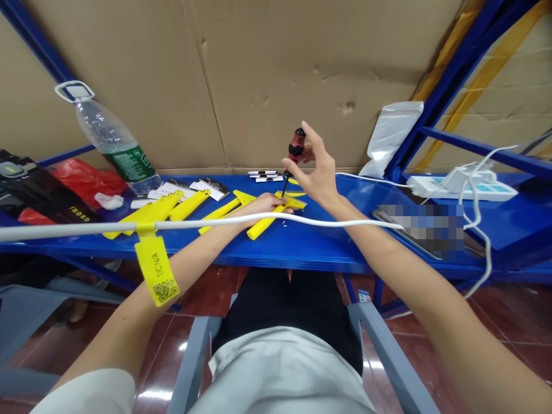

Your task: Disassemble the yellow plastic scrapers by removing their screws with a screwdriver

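My right hand (317, 172) grips the red and black handle of a screwdriver (296, 145), thumb and fingers around it. The screwdriver stands nearly upright, its shaft pointing down at the flared head of a yellow scraper-like tool (263, 225). My left hand (268, 203) is closed on that tool's head, pressing it to the blue table; some fingers are hidden. Two tiny screws (284, 224) lie just in front of it. Another yellow tool (219, 217) with a triangular head rests to the left, beside more yellow handles (190, 205).
A white cable (328, 219) with a yellow tag (156, 270) crosses the near view. Black-and-white packets (210, 188), a plastic bottle (118, 144) and a red bag (88, 177) are left. A phone-like device (386, 215) and power strip (504, 188) are right. Cardboard (259, 75) stands behind.
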Demonstrator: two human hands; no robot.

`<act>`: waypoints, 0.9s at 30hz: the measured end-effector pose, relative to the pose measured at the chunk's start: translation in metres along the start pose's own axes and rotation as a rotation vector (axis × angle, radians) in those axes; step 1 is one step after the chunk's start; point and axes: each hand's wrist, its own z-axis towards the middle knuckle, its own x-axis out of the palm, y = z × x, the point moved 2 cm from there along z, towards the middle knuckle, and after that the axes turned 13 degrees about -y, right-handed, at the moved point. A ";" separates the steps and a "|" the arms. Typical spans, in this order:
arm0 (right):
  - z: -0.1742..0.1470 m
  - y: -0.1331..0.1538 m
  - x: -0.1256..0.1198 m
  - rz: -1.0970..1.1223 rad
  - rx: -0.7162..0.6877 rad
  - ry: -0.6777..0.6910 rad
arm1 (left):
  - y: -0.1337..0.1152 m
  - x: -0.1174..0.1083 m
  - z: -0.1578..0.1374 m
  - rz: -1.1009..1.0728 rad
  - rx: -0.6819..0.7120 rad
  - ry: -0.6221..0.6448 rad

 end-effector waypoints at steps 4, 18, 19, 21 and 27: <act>-0.001 -0.003 0.002 -0.010 0.003 0.012 | 0.000 0.001 -0.002 0.007 0.001 -0.002; -0.003 -0.005 0.004 -0.013 0.032 -0.004 | 0.000 0.001 -0.001 -0.010 0.011 0.014; -0.003 -0.005 0.004 -0.010 0.038 -0.002 | 0.000 0.001 -0.002 -0.009 0.012 0.015; -0.002 -0.005 0.004 -0.013 0.040 -0.003 | -0.001 0.002 -0.003 -0.007 0.015 0.018; -0.002 -0.005 0.005 0.042 0.048 -0.027 | -0.002 0.003 -0.004 -0.015 0.012 0.010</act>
